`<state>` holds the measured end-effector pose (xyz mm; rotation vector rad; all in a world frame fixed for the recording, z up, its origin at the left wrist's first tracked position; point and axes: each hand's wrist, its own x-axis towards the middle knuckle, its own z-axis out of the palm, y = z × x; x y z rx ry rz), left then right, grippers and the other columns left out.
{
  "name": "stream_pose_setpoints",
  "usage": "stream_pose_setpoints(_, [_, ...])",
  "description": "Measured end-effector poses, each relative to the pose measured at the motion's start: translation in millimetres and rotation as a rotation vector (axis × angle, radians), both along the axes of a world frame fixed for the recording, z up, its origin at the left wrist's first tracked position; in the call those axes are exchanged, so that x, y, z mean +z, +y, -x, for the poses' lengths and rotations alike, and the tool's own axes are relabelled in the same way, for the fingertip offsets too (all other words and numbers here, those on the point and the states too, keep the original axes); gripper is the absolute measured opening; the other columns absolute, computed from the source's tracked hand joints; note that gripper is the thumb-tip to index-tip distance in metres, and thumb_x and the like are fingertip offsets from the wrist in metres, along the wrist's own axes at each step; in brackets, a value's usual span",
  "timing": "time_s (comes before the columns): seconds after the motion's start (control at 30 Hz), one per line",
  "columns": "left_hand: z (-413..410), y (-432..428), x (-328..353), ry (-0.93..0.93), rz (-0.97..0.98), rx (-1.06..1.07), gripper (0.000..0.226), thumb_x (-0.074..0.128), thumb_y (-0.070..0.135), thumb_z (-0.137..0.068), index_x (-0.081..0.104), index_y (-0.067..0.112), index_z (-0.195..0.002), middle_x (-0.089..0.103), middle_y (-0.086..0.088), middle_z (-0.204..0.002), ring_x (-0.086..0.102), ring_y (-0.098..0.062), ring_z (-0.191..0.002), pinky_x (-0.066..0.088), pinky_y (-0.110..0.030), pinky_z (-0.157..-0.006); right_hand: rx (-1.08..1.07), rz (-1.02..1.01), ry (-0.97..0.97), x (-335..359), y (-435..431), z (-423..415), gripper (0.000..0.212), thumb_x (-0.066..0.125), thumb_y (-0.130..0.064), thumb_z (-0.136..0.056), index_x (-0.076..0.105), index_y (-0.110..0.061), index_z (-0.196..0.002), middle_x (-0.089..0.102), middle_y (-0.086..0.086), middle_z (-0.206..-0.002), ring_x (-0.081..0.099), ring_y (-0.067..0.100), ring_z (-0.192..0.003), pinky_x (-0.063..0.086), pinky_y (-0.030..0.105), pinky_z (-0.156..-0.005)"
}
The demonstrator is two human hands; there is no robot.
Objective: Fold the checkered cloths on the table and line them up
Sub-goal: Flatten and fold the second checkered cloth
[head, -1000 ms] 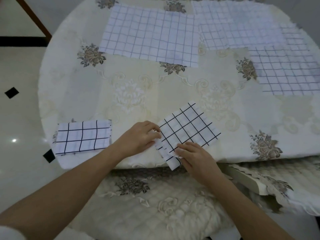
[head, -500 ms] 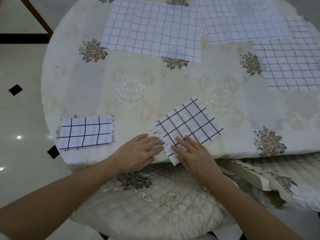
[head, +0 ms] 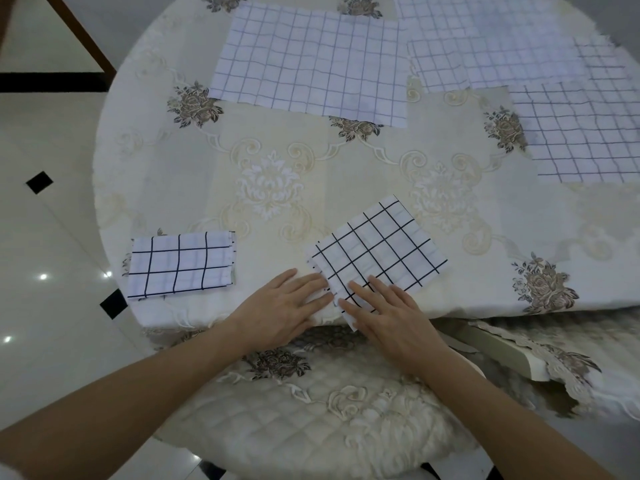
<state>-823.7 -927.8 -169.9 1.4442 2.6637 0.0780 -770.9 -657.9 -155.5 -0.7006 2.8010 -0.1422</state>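
Observation:
A folded white cloth with a black grid [head: 379,249] lies askew at the table's near edge, one corner hanging over it. My left hand [head: 282,310] lies flat with straight fingers on the cloth's left corner. My right hand [head: 384,308] presses flat on its near corner. A second folded black-grid cloth [head: 180,265] lies to the left, square to the edge. Three unfolded pale checkered cloths lie at the back: one at centre [head: 311,64], one at the back right [head: 485,46], one at the right [head: 581,133].
The round table [head: 173,168] wears a cream floral tablecloth. A quilted chair seat [head: 311,410] sits right under my arms, and a second chair [head: 519,351] stands to the right. Glossy tiled floor [head: 41,237] lies to the left.
My left hand has uncurled from the cloth's left corner and now lies flat on it. My right hand has slid forward onto the cloth. The view has shifted slightly.

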Motion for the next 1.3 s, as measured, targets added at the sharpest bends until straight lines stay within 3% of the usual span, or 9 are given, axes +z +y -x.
stream_pose_setpoints(0.27, [3.7,3.3,2.8,-0.003,-0.059,0.013,0.042,0.051,0.035,-0.1,0.053,0.021,-0.139,0.049,-0.007,-0.144,0.045,-0.025,-0.135,0.037,-0.046,-0.113,0.005,-0.003,-0.028,3.6,-0.4,0.5,0.046,0.029,-0.045,-0.103,0.047,-0.036,-0.144,0.041,-0.001,-0.156,0.039,0.031,-0.143,0.044,0.052,-0.107])
stream_pose_setpoints(0.43, [10.0,23.4,19.8,0.073,-0.291,0.226,0.024,0.05,0.024,-0.097,0.064,0.012,-0.111,0.061,-0.008,-0.116,0.059,-0.028,-0.107,0.045,-0.041,-0.086,0.005,-0.009,-0.095,6.2,-1.2,0.5,0.055,0.028,-0.062,-0.099,0.04,-0.039,-0.148,0.033,-0.001,-0.16,0.031,0.03,-0.147,0.038,0.053,-0.111])
stream_pose_setpoints(0.53, [13.6,57.1,19.3,0.048,-0.275,0.334,0.037,0.045,0.03,-0.101,0.057,0.012,-0.131,0.052,-0.009,-0.139,0.049,-0.028,-0.127,0.043,-0.043,-0.1,0.023,-0.016,-0.106,6.3,-1.0,-0.4,0.06,0.023,-0.068,-0.098,0.032,-0.041,-0.151,0.027,-0.001,-0.163,0.027,0.031,-0.149,0.033,0.054,-0.114])
stream_pose_setpoints(0.63, [15.8,76.6,4.4,-0.016,-0.09,0.375,0.056,0.028,0.043,-0.107,0.029,0.016,-0.156,0.02,-0.009,-0.165,0.015,-0.025,-0.153,0.024,-0.044,-0.121,0.053,-0.031,-0.14,7.2,1.0,-0.2,0.059,0.02,-0.069,-0.099,0.031,-0.043,-0.151,0.029,0.002,-0.162,0.028,0.034,-0.148,0.035,0.057,-0.113])
stream_pose_setpoints(0.87, [13.9,67.4,-16.6,-0.039,0.026,0.398,0.062,0.011,0.049,-0.107,0.004,0.019,-0.16,-0.004,-0.009,-0.167,-0.006,-0.024,-0.154,0.015,-0.047,-0.123,-0.004,0.231,-0.314,16.3,5.2,7.4,0.063,0.015,-0.076,-0.093,0.022,-0.053,-0.15,0.009,-0.012,-0.166,-0.004,0.015,-0.153,0.001,0.042,-0.123])
stream_pose_setpoints(0.97, [14.2,69.1,-17.3,-0.034,0.013,0.407,0.062,0.019,0.05,-0.106,0.012,0.019,-0.16,0.002,-0.009,-0.167,0.001,-0.025,-0.154,0.017,-0.047,-0.123,-0.208,0.584,-0.409,25.7,13.6,28.2,0.055,0.03,-0.062,-0.1,0.041,-0.038,-0.147,0.043,-0.012,-0.151,0.033,0.004,-0.142,0.03,0.035,-0.118])
stream_pose_setpoints(1.07, [17.3,74.3,-11.7,-0.061,0.014,0.436,0.062,0.03,0.051,-0.102,0.029,0.02,-0.156,0.019,-0.01,-0.165,0.014,-0.027,-0.153,0.019,-0.05,-0.122,-0.295,0.616,-0.189,19.5,21.3,57.2,0.044,0.037,-0.045,-0.105,0.057,-0.021,-0.136,0.059,-0.005,-0.131,0.053,0.011,-0.12,0.047,0.041,-0.1])
stream_pose_setpoints(1.17, [20.8,89.1,-0.4,-0.084,-0.029,0.522,0.056,0.042,0.047,-0.093,0.052,0.019,-0.141,0.043,-0.01,-0.153,0.034,-0.03,-0.144,0.024,-0.055,-0.118,-0.202,0.463,0.066,1.4,22.4,85.6,0.049,0.033,-0.041,-0.105,0.058,-0.009,-0.133,0.058,0.008,-0.135,0.048,0.026,-0.132,0.042,0.046,-0.109])
stream_pose_setpoints(1.3, [18.7,123.2,5.5,-0.076,-0.091,0.759,0.053,0.036,0.04,-0.096,0.053,0.008,-0.134,0.052,-0.011,-0.142,0.041,-0.031,-0.137,0.024,-0.052,-0.119,-0.022,0.238,0.131,-14.7,11.5,110.7,0.056,0.023,-0.04,-0.107,0.042,-0.006,-0.148,0.038,0.013,-0.156,0.026,0.031,-0.149,0.027,0.048,-0.12])
